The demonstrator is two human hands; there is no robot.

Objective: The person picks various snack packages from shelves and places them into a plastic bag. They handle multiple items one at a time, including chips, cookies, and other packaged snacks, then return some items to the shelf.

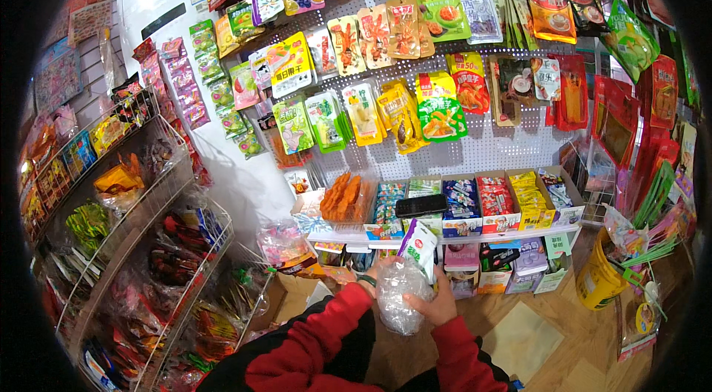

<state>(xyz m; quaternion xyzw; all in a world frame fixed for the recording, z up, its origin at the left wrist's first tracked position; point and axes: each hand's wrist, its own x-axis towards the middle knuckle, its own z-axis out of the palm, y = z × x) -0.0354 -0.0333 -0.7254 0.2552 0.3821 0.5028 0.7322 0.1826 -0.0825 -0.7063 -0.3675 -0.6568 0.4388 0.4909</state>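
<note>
A crumpled clear plastic bag (403, 299) is held between my hands, low in front of the lower shelf. My right hand (439, 304) grips its right side, thumb laid across the plastic. At its upper left edge, my left hand (368, 278) is closed on the bag, with most of its fingers hidden behind the plastic. Just above the bag, a white snack pouch (420, 245) with purple and green parts stands tilted, its lower end hidden by the bag. Whether a hand also grips the pouch I cannot tell.
Behind my hands, open boxes of small packets (495, 203) line a shelf, with a black oblong object (420, 205) on top. Snack pouches hang on a pegboard (504, 143). Wire racks (159, 244) stand left, an open cardboard box (297, 295) near them, a yellow bucket (599, 273) right.
</note>
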